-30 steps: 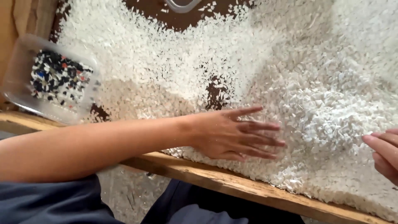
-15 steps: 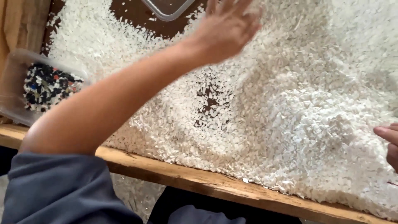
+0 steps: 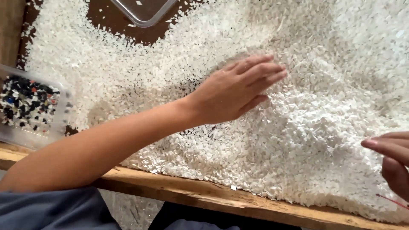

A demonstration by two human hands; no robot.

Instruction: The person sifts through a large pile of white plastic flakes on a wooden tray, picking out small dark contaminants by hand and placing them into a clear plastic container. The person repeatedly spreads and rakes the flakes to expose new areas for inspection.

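Seen from our head camera, our left hand (image 3: 236, 91) lies palm down on a broad heap of white plastic flakes (image 3: 324, 127), fingers (image 3: 260, 70) stretched out straight and close together, gripping nothing; the forearm reaches in from the lower left, over the wooden table edge (image 3: 204, 196); our right hand (image 3: 390, 159) enters at the right border, just above the flakes near the table edge, its fingers drawn loosely together, though we cannot tell whether anything is pinched between them, since much of the hand is cut off by the frame; the flakes cover most of the surface, thinning toward the top left where the dark brown tabletop (image 3: 115, 19) shows through; a clear plastic tub (image 3: 32, 106) holding dark and mixed-colour chips sits at the far left, beside the heap and well apart from both hands; a second clear container (image 3: 142, 10) rests at the top edge, partly out of view; a blue sleeve (image 3: 51, 211) shows at the bottom left.
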